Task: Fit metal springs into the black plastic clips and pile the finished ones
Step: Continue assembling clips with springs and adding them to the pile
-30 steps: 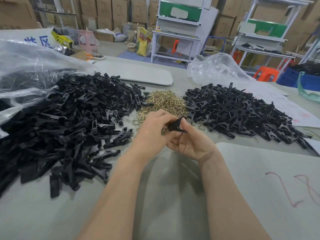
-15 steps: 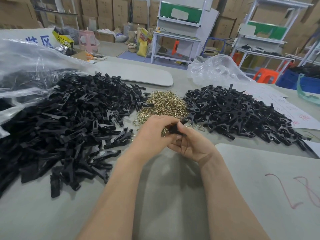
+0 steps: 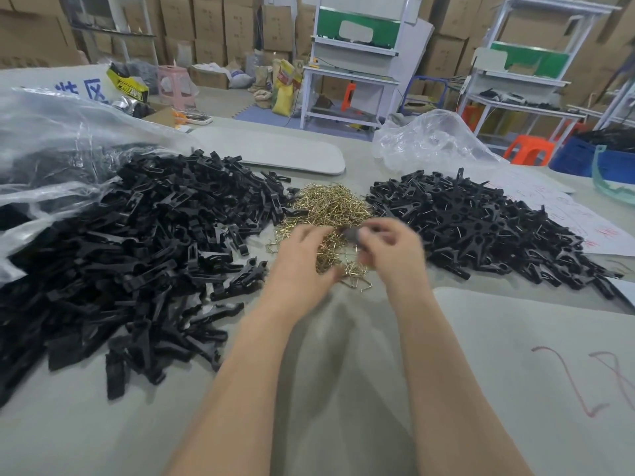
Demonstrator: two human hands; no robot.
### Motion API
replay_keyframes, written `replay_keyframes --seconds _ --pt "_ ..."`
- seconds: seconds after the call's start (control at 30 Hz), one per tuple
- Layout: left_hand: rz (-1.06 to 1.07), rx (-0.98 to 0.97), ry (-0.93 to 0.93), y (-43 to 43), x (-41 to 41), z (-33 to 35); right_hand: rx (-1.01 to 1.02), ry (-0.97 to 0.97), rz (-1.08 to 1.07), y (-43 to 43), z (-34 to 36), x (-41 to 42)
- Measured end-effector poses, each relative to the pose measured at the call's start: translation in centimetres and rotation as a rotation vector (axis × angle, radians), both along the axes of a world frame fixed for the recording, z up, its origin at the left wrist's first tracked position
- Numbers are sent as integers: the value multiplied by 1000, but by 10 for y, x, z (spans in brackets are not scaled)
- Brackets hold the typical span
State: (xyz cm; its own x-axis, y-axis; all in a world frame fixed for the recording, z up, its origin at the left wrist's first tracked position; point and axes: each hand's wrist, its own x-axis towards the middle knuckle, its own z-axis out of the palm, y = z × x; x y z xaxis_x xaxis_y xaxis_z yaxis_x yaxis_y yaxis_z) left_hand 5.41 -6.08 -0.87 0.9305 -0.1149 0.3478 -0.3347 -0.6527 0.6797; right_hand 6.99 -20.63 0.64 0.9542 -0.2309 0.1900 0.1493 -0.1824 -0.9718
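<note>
1. Right hand [image 3: 390, 250] is pinching a motion-blurred black plastic clip [image 3: 354, 234] at its fingertips. Left hand [image 3: 302, 259] is hovering with fingers loosely spread, seemingly empty.
2. Both are working above the brass-coloured springs [image 3: 330, 207] heaped mid-worktop [image 3: 343, 355].
3. That clip is likely handling light and stiff, so grip its body.
4. Springs are probably tangling, so pinch one at its bend.
5. Unfitted clips [image 3: 137, 235] are lying toward the left edge, finished clips [image 3: 481, 228] toward the right.
</note>
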Motion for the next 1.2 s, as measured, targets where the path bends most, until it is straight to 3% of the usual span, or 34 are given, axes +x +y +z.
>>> replay_keyframes --seconds 0.03,0.1,0.13,0.23,0.3,0.4,0.47,0.57,0.8,0.9,1.0,1.07,1.2 --pt "76 -106 -48 1 0 3 204 -66 -135 -3 4 4" --pt "266 -377 -142 7 -1 10 561 -95 -212 -11 9 11" --pt "345 -518 -164 9 -1 13 503 -58 -224 -11 8 12" --pt "487 -849 -204 15 0 20 -67 -1 -134 13 0 3" --pt "554 -993 -253 20 1 21 -409 -69 126 45 -4 -3" --pt "614 -1084 -334 26 1 24 -946 -21 451 95 -11 -2" --pt "635 -1063 -379 29 0 24 -1119 49 461 115 -13 -5" --pt "647 -1057 -372 29 0 24 -891 101 452 120 -18 -9" --pt "586 -931 -294 23 4 18 -552 -101 308 94 -17 -5" --pt "484 -893 -53 22 9 14 -270 -159 220 75 -9 -3" --pt "244 -822 254 15 8 10 -348 -252 226 58 -6 -7" --pt "158 -802 285 11 7 7 -359 -241 235 53 -10 -10" --pt "63 -1008 370 7 6 6 -138 -195 237 51 -9 -13"
